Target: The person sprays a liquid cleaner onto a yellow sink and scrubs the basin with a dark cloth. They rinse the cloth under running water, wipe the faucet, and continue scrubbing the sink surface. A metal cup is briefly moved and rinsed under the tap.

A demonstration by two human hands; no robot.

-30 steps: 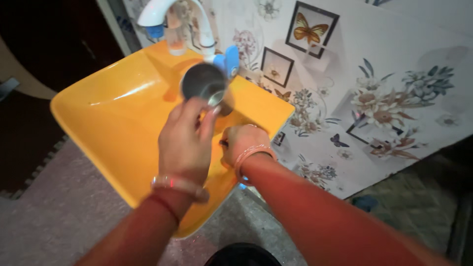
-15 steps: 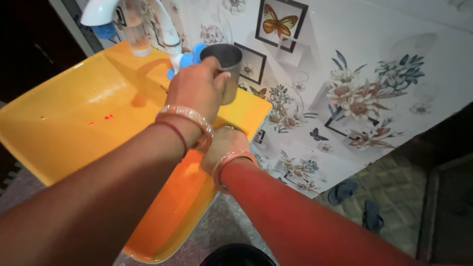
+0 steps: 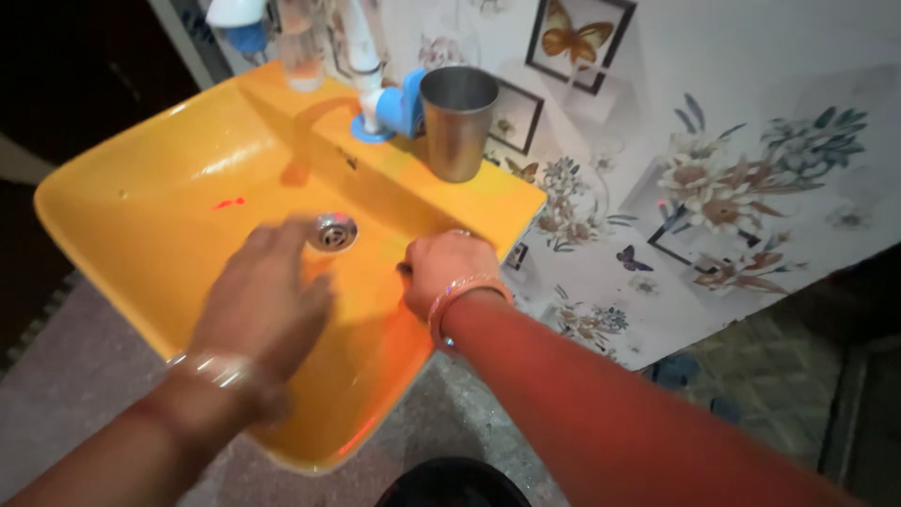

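Steel tumbler [image 3: 458, 122]: one; hands: two.

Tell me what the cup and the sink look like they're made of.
The cup looks like metal, probably stainless steel: grey with a dull brushed sheen and a thin bright rim. The sink is glossy orange-yellow with soft highlights along its rim; that could be glazed ceramic or moulded plastic, and the look alone leaves it open. Its drain is shiny silver metal.
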